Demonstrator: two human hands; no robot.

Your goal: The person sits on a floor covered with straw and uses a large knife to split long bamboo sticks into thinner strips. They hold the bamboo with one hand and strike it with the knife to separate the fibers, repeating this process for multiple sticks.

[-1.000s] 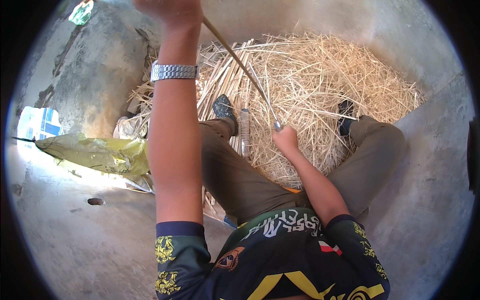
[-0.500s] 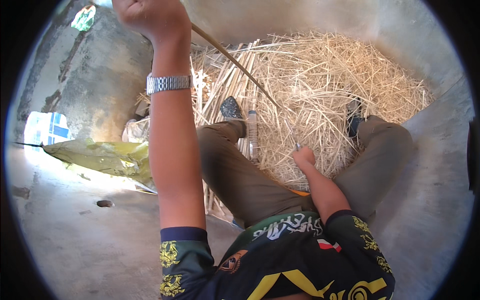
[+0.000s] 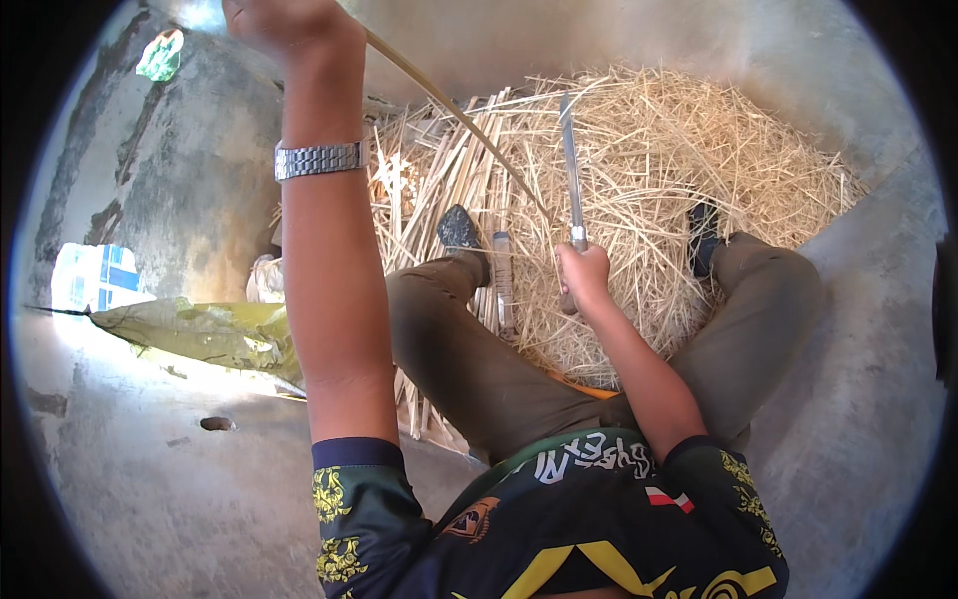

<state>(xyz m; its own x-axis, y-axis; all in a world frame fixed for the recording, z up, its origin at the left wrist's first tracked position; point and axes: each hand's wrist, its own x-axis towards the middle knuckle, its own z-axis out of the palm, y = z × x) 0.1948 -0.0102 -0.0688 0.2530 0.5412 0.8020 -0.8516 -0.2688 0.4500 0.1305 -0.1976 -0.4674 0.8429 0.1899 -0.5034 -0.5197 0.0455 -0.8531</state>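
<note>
My left hand (image 3: 294,25), raised at the top left, is closed round one end of a long thin bamboo strip (image 3: 449,105). The strip slants down to the right, its lower end over the pile between my feet. In my right hand (image 3: 584,275) is a knife (image 3: 573,180), gripped by its handle with the blade pointing away from me. The blade stands just right of the strip's lower end, seemingly apart from it. My left fingers are partly cut off by the picture's upper edge.
A heap of pale shavings (image 3: 689,150) spreads beyond and between my shoes. Split strips (image 3: 429,190) lie at its left. A notched upright stick (image 3: 502,280) is by my left shoe (image 3: 460,232). Yellowish sheeting (image 3: 210,334) lies left on the concrete floor (image 3: 130,479).
The knife has swung up and its blade now points away, clear to see. My right hand has moved a little up and left. My left hand has shifted slightly left with the strip.
</note>
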